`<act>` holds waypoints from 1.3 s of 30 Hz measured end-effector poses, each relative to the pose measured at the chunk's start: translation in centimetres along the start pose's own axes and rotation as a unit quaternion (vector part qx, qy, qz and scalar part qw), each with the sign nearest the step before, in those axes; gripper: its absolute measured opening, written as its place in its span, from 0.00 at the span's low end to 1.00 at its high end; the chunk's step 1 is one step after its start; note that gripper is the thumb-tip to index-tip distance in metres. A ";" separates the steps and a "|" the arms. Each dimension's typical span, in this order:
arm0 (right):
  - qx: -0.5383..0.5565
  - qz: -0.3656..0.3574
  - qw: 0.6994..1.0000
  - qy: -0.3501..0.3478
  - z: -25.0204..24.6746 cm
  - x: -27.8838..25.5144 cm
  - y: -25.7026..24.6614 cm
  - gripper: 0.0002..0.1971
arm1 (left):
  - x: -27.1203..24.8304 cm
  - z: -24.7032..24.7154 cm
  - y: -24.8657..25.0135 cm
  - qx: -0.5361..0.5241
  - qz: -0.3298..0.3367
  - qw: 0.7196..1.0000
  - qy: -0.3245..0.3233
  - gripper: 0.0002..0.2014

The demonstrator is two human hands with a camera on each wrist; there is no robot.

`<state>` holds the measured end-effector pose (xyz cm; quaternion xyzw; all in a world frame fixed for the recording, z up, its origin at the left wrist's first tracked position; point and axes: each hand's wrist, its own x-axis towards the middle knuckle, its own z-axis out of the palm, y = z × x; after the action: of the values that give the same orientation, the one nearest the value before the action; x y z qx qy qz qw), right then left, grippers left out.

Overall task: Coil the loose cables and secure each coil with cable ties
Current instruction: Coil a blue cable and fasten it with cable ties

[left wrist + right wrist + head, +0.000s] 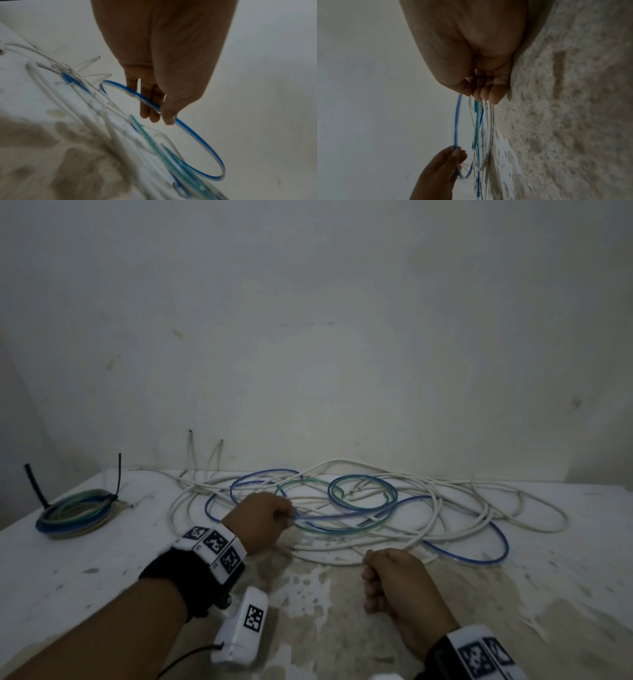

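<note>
Stained white table: blue cable was pinched by left hand; right hand clenched, grasp unclear. Untangling underway; looping judged next.

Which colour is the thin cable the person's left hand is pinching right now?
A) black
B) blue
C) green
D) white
B: in the left wrist view the left hand pinches a thin blue-striped clear cable between thumb and fingers, lifting its loop off the white and green cables lying in the tangle.
</note>
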<state>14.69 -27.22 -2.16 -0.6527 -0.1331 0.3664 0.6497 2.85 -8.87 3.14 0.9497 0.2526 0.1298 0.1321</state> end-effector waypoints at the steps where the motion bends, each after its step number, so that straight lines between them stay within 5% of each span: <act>1: 0.000 -0.001 1.000 -0.001 0.0 0.0 0.0 0.11 | 0.0 -0.9 0.2 -0.017 0.007 0.999 0.036 0.08; 6: 0.003 0.001 1.000 -0.006 -0.1 -0.2 0.0 0.10 | -0.1 -5.8 1.4 -0.048 0.056 0.982 0.176 0.07; 14: 0.028 -0.081 0.996 0.035 -0.1 -1.2 -1.0 0.05 | -3.2 -10.4 3.0 -0.060 0.110 0.971 0.205 0.06; 19: 0.010 -0.234 0.971 0.043 -0.1 -2.1 -3.4 0.44 | -6.6 -11.3 3.5 -0.052 0.151 0.974 0.161 0.05; 20: -0.013 -0.245 0.969 0.035 0.0 -2.4 -3.8 0.42 | -7.3 -11.2 3.7 -0.045 0.160 0.975 0.149 0.05; 23: -0.142 -0.276 0.948 0.067 0.2 -2.0 -4.7 0.08 | -8.9 -10.9 4.0 -0.036 0.181 0.974 0.128 0.05; 24: -0.182 -0.278 0.938 0.094 -0.1 -1.9 -4.8 0.04 | -9.4 -10.8 3.9 -0.036 0.185 0.974 0.125 0.05; 30: -0.255 -0.266 0.910 0.188 -4.0 -2.0 -7.3 0.02 | -11.3 -11.4 2.5 -0.023 0.159 0.977 0.139 0.05; 32: -0.169 -0.289 0.926 0.173 -4.4 -3.0 -8.5 0.04 | -11.4 -11.3 1.8 -0.012 0.146 0.979 0.140 0.05; 34: 0.037 -0.277 0.956 0.092 -4.2 -3.5 -9.7 0.09 | -11.5 -10.8 1.3 -0.004 0.140 0.980 0.143 0.04; 36: 0.227 -0.242 0.943 -0.008 -3.4 -4.6 -11.3 0.09 | -11.5 -10.1 1.0 0.004 0.137 0.982 0.127 0.03; 39: 0.293 -0.242 0.923 -0.062 -2.2 -6.4 -13.6 0.10 | -11.8 -8.5 1.1 0.015 0.117 0.991 0.065 0.04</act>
<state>15.75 -31.41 12.43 -0.3568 -0.2134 0.2599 0.8715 -9.20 -14.25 9.28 0.9642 0.1495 0.2019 0.0849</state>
